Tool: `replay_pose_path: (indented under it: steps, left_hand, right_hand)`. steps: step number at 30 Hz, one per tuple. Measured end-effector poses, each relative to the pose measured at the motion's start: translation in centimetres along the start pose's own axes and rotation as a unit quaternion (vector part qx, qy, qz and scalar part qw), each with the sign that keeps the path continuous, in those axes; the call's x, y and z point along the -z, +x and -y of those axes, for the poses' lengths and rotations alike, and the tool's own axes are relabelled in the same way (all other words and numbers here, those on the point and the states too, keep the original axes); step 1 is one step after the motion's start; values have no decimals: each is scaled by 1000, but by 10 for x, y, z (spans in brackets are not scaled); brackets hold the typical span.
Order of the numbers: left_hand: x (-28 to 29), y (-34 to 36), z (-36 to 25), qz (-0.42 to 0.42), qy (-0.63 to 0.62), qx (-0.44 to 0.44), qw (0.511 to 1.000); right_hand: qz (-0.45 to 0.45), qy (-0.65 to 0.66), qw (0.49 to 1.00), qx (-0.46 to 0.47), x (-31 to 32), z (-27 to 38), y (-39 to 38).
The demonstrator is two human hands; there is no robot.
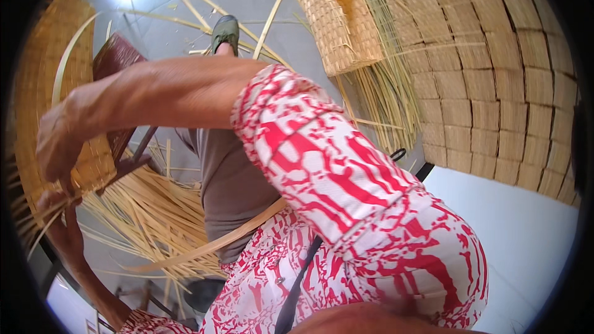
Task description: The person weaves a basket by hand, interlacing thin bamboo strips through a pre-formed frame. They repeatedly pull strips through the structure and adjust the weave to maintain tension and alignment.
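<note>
While the right hand (59, 139) bends over the woven piece (46, 55) at the far left, its fingers drawn in, the left hand (59, 213) meets it at the lower edge; I cannot tell what either grips. Strips (154, 210) fan out nearby. A basket (325, 31), its contents unclear, rests on long reeds (396, 102) beside woven stacks (489, 74).

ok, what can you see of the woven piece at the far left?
The woven piece is golden tan, apparently closely woven from flat strips. It runs lengthwise up the picture's left side. Loose strips splay near its lower end, by the left hand. The right hand covers part of it; exact grips are unclear.
</note>
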State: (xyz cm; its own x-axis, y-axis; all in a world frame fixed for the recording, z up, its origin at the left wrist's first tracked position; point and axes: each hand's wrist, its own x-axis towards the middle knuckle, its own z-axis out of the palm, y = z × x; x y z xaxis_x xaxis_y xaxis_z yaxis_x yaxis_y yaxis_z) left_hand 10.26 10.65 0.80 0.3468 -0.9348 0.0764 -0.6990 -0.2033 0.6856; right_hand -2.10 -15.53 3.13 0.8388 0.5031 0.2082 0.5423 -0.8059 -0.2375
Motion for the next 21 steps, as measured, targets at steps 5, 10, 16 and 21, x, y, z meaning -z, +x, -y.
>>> replay_pose_path:
  steps: [5,10,16,21]
  left_hand:
    - [7,-9,-10,-2,22,29,999]
    - [-36,11,-79,-134,96,-79,983]
    - [-65,25,-70,-336,-18,-20,942]
    - [-53,26,-77,-374,10,-40,927]
  right_hand:
    - [-26,-3,999,-48,-7,14,-1]
    - [-55,11,986,-155,-2,25,-24]
    - [-417,-44,900,-117,-15,15,-39]
    - [-417,360,777,-305,-40,22,-42]
